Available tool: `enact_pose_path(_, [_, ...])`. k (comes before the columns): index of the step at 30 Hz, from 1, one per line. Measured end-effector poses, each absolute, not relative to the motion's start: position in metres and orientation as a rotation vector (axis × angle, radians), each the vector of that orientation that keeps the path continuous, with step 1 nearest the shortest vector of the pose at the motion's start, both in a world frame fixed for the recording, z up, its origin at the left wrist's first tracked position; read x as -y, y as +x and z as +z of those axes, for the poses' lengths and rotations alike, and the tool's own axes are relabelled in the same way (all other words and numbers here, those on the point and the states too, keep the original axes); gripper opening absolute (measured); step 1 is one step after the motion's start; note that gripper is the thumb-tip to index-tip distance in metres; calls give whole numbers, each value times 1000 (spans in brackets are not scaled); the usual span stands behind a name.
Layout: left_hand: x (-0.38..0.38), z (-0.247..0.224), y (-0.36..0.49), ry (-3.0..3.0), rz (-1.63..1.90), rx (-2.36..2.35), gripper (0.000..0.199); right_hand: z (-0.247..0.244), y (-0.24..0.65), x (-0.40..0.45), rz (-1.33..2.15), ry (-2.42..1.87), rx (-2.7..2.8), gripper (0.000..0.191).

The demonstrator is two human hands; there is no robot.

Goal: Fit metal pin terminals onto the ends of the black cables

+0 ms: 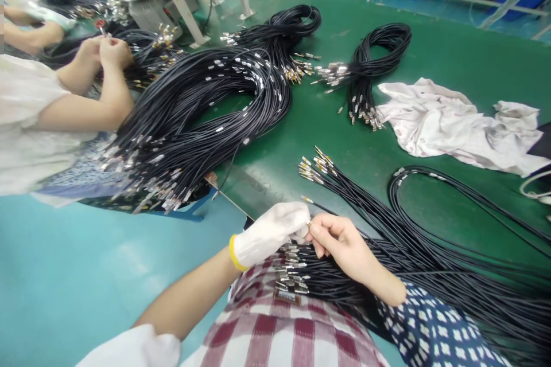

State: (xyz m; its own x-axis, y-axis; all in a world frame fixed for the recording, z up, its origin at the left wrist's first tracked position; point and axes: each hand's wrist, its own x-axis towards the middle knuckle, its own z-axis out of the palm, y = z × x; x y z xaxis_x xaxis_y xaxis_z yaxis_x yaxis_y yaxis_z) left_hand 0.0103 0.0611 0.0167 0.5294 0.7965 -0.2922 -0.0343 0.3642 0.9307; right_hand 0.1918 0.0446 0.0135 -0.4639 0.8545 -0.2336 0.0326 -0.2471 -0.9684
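Note:
My left hand, in a white glove with a yellow cuff, is closed, its fingertips meeting those of my right hand. My bare right hand pinches a small metal connector between thumb and forefinger. What the gloved fingers grip is hidden. Just below both hands lies a thick bundle of black cables, its metal ends pointing left near my checked apron. Behind my right hand, another group of black cables has its brass-tipped ends toward the upper left. One cable end sticks out alone above my hands.
A large coil of black cables with white labels overhangs the green table's left edge. Two smaller cable coils lie farther back. A crumpled white cloth is at right. A co-worker's hands hold something at left, near metal posts.

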Motion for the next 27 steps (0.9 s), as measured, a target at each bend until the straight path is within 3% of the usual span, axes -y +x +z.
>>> enact_pose_path(10, [-36, 14, 19, 1246, 618, -1249, 28, 14, 205, -40, 1962, -1027, 1447, 44])
enact_pose_path(15, [-35, 8, 13, 1186, 665, -1141, 28, 16, 205, -36, 2035, -973, 1346, 40])
enact_pose_path(21, [-37, 20, 21, 1101, 912, -945, 25, 27, 202, -17, 1983, -1168, 1711, 30])
enact_pose_path(27, [-48, 24, 61, 573, 852, -789, 59, 23, 200, -2, 1938, -1205, 1720, 36])
